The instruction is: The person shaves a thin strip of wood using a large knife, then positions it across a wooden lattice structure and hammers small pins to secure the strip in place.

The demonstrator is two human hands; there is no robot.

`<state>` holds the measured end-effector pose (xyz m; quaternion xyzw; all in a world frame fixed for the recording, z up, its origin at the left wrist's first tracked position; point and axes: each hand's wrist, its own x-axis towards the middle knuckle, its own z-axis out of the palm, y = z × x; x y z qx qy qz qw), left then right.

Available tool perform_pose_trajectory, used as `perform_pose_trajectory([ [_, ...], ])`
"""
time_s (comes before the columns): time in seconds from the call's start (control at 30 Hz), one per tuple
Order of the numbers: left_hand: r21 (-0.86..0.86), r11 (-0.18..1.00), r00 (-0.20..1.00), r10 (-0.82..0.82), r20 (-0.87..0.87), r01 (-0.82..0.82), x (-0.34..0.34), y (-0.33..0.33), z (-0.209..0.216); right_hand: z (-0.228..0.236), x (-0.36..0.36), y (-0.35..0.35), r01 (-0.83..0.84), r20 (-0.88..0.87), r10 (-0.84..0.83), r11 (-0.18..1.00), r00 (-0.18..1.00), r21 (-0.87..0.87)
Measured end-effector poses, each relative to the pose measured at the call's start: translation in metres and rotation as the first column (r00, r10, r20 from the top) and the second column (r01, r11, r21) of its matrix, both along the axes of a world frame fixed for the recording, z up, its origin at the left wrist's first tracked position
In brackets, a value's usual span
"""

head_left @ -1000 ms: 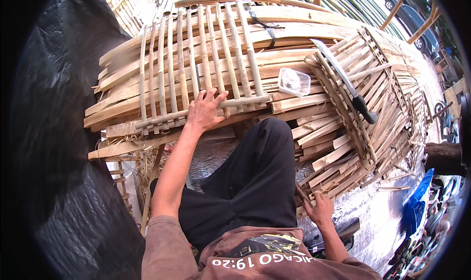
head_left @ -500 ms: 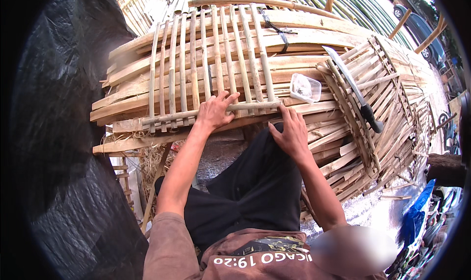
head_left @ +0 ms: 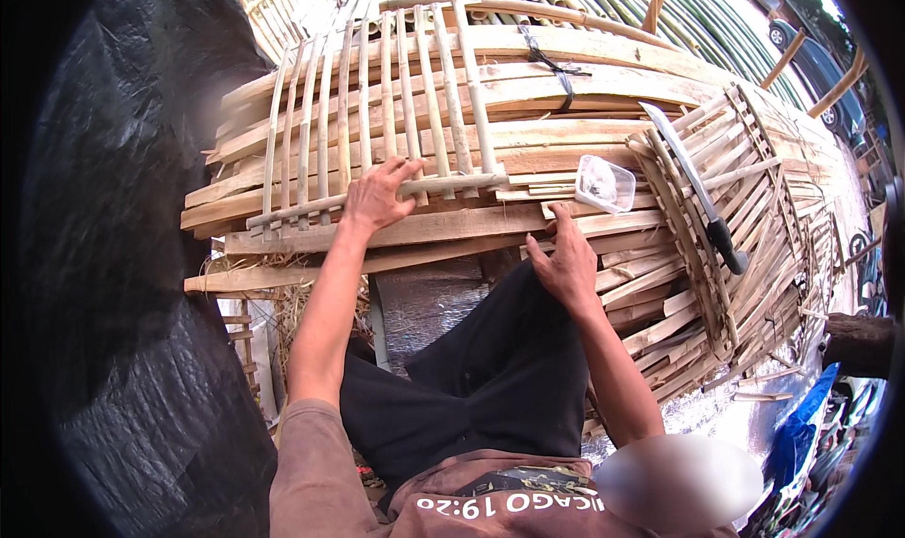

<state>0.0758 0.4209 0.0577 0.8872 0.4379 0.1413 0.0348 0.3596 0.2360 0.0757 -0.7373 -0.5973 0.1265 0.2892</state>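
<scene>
A ladder-like bamboo frame (head_left: 388, 86), its several thin slats set into a round rail, lies over a stack of split bamboo. My left hand (head_left: 379, 197) is on the near rail, fingers wrapped over it between the slats. My right hand (head_left: 567, 265) holds nothing; its thumb and fingers are apart above the strip ends, to the right of the rail's end. Just beyond it sits a clear plastic tub (head_left: 604, 184) with small contents I cannot make out. A long knife with a black handle (head_left: 725, 244) rests on bundled slats farther right.
Long bamboo boards (head_left: 528, 142) span the middle, bound with a black tie (head_left: 558, 70). Bundled slats (head_left: 745, 189) fan out at right. Black plastic sheeting (head_left: 141, 255) hangs on the left. Behind are green bamboo poles (head_left: 603, 15) and a parked car (head_left: 818, 67).
The bamboo frame has shifted left in my left hand. My right hand has come away from the rail's end, and a gap now lies between them.
</scene>
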Motion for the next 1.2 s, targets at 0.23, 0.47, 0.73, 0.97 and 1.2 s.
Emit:
perform_pose_trajectory([
  [0.23, 0.082, 0.996, 0.999, -0.037, -0.005, 0.037, -0.029, 0.034, -0.012, -0.007, -0.004, 0.001, 0.018, 0.086, -0.022, 0.999, 0.996, 0.051],
  [0.47, 0.032, 0.996, 0.984, 0.090, -0.156, -0.087, -0.023, 0.025, -0.009, -0.006, -0.003, 0.002, 0.019, 0.034, -0.020, 1.000, 0.999, 0.024],
  [0.73, 0.216, 0.975, 0.992, -0.031, -0.118, 0.056, -0.026, 0.017, -0.020, -0.005, -0.003, 0.001, 0.015, -0.004, -0.014, 0.997, 1.000, 0.069],
  [0.97, 0.290, 0.950, 0.953, -0.187, 0.240, 0.114, -0.003, 0.017, -0.031, -0.001, -0.002, -0.001, 0.008, -0.049, -0.005, 0.998, 0.999, 0.058],
  [1.2, 0.321, 0.947, 0.964, -0.092, 0.248, 0.007, -0.001, 0.013, -0.031, -0.004, -0.003, 0.003, 0.000, -0.054, 0.005, 0.995, 0.999, 0.100],
])
